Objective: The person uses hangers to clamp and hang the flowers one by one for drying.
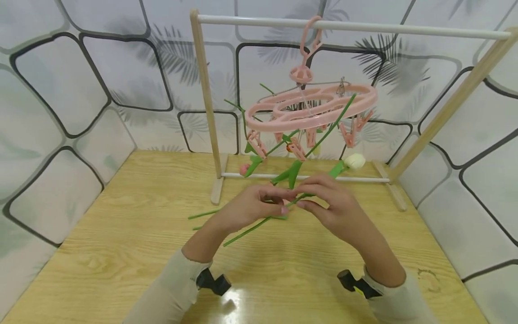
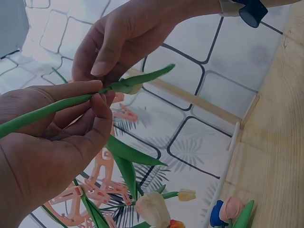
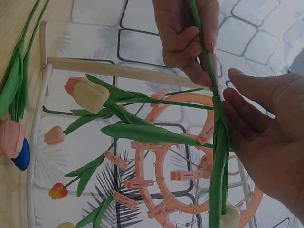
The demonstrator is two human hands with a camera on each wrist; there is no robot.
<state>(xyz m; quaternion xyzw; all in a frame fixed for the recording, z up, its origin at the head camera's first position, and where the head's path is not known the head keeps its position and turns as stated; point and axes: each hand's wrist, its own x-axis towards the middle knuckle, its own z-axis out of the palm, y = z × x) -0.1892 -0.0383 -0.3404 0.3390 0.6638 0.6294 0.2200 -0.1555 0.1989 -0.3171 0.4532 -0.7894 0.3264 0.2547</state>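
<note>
- I have the left hand's [image 1: 252, 204] fingers pinching the green stem [image 1: 247, 231] of a white tulip [image 1: 355, 161], above the yellow wooden surface [image 1: 121, 252].
- Right hand [image 1: 335, 204]: fingers relaxed, touching the stem, thumb apart.
- Oval pink plastic clip hanger [image 1: 311, 122] hangs behind.

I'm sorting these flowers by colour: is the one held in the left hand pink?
No, the tulip whose stem the left hand pinches has a white bloom.
</note>
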